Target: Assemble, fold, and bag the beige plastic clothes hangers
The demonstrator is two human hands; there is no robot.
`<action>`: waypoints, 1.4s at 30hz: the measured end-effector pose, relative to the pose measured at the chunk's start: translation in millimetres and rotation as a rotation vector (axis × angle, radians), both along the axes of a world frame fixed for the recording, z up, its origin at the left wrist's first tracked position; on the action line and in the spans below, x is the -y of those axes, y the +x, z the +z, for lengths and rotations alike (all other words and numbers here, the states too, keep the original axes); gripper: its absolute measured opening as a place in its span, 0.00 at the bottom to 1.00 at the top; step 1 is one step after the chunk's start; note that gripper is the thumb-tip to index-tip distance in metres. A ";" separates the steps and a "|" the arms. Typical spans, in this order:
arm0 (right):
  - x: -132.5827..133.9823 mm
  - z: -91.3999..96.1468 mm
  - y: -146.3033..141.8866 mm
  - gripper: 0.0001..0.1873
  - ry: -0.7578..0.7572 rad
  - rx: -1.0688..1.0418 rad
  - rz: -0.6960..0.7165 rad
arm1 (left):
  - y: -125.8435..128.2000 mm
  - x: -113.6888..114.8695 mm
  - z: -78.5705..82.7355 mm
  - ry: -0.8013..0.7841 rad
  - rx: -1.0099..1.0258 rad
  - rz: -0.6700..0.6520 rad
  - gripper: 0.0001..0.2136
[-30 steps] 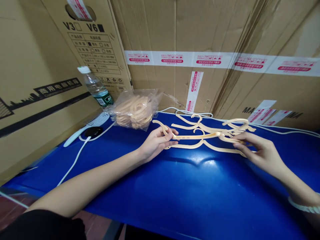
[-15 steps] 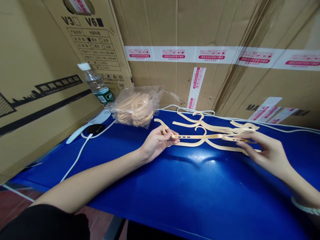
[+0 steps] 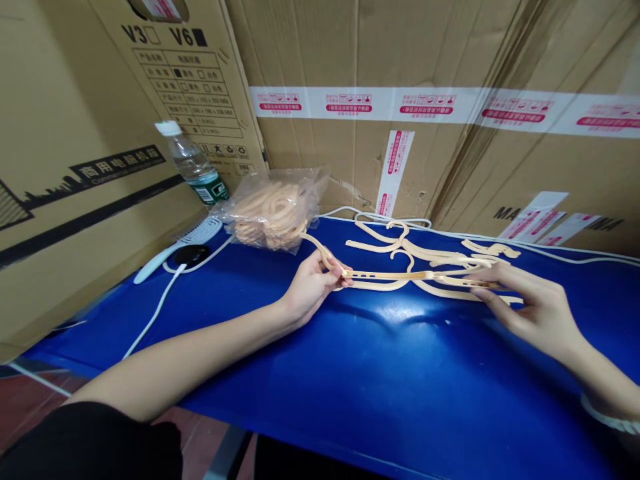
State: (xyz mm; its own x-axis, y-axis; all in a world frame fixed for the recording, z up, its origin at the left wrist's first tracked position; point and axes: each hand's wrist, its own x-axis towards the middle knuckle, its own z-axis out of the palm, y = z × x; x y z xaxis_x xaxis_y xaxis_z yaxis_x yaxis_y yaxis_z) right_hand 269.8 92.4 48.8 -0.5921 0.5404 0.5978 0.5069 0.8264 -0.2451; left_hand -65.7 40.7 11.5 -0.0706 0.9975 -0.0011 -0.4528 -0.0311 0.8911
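Between my two hands a beige plastic folding hanger [image 3: 390, 275] is held level above the blue tabletop. My left hand [image 3: 316, 283] pinches one end, where a curved arm sticks out up and to the left past my fingers. My right hand [image 3: 533, 300] grips the other end between thumb and fingers, which partly hide it. Just behind lie more beige hangers [image 3: 377, 247] with curled hooks, and a nearer one [image 3: 377, 287] is partly covered by the held piece.
A clear bag of beige hanger parts [image 3: 275, 210] sits at the back left. Beside it are a water bottle [image 3: 195, 163], a pale hairbrush [image 3: 175, 247] and a black round object [image 3: 191, 255] with a white cable [image 3: 155, 317]. Cardboard boxes [image 3: 320, 153] wall the table's back and left.
The curved arm at my left hand has swung further out to the left. The pieces near my right hand have spread slightly apart; both hands stay in nearly the same place.
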 end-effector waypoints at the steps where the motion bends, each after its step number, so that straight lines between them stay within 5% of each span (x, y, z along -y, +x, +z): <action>1: 1.4 0.3 -0.6 0.04 0.000 0.007 -0.002 | 0.0 0.0 0.0 0.013 -0.010 0.015 0.13; 9: 7.0 2.3 -2.8 0.05 -0.054 -0.029 -0.095 | 1.3 1.8 2.0 0.086 0.011 0.080 0.19; 18: 10.3 6.7 -6.0 0.12 -0.322 -0.171 -0.177 | 8.6 9.9 4.7 0.020 0.001 0.145 0.17; 21: 9.8 13.8 -3.1 0.17 -0.436 -0.173 -0.150 | 15.6 24.4 0.9 0.057 -0.280 -0.068 0.09; 23: 8.0 16.7 0.6 0.18 -0.495 -0.134 -0.127 | 19.6 36.6 -2.0 0.284 -0.629 -0.247 0.03; 27: 3.3 14.1 6.8 0.20 -0.667 -0.007 -0.078 | 23.7 53.9 -4.7 0.787 -1.160 -0.450 0.11; 35: -2.5 2.5 10.7 0.15 -0.611 0.234 -0.060 | 23.2 54.9 -10.6 0.960 -1.548 -0.312 0.18; 42: -5.8 0.2 13.9 0.11 -0.611 0.381 -0.102 | 22.1 52.8 -13.1 0.959 -1.649 -0.284 0.20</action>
State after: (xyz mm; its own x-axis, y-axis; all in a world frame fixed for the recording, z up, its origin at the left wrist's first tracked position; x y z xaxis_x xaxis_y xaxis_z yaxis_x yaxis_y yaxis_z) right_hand 283.8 98.2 49.0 -0.6279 0.7755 -0.0661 0.7162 0.5424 -0.4391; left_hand -43.6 -12.1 -1.6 0.7105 0.6052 0.3591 0.6109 -0.7837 0.1123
